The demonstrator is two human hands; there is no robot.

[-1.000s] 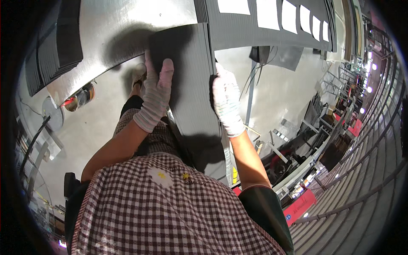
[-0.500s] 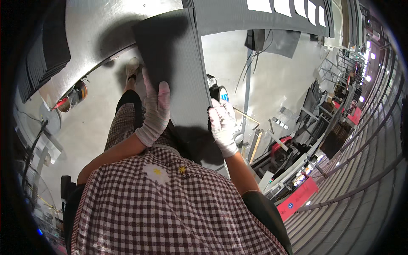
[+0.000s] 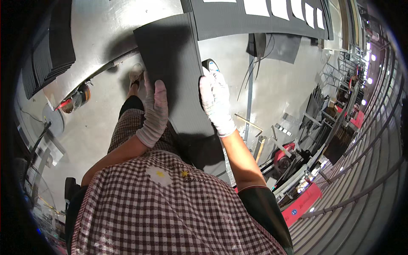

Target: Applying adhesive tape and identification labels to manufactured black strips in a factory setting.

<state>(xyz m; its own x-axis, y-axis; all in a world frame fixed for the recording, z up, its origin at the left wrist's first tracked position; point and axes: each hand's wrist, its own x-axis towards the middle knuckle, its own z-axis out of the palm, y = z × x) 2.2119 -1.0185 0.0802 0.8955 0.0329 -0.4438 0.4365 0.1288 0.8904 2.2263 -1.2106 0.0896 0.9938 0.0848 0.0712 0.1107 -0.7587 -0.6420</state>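
A stack of long dark grey ribbed plastic sheets [image 3: 182, 102] stretches away from my body, its far end at the edge of the metal table [image 3: 102, 25]. My left hand [image 3: 155, 112], in a pale knitted glove, holds the stack's left edge, thumb on the top face and fingers along the side. My right hand [image 3: 216, 102], gloved the same way, grips the right edge, the fingers curled against it. The undersides of the sheets and the fingertips beneath are hidden. A dark shadow covers part of the top sheet.
More dark sheets are piled at the far left [image 3: 51, 59]. Across the top right lies a wide dark ribbed panel [image 3: 229, 23] with several white rectangles. Metal frames and a red panel [image 3: 301, 204] stand at the right. A wheel-like orange-rimmed object [image 3: 80, 97] is under the table.
My right hand has slid farther up the right edge of the stack, away from my body. My left hand keeps nearly the same hold, and the view has shifted slightly.
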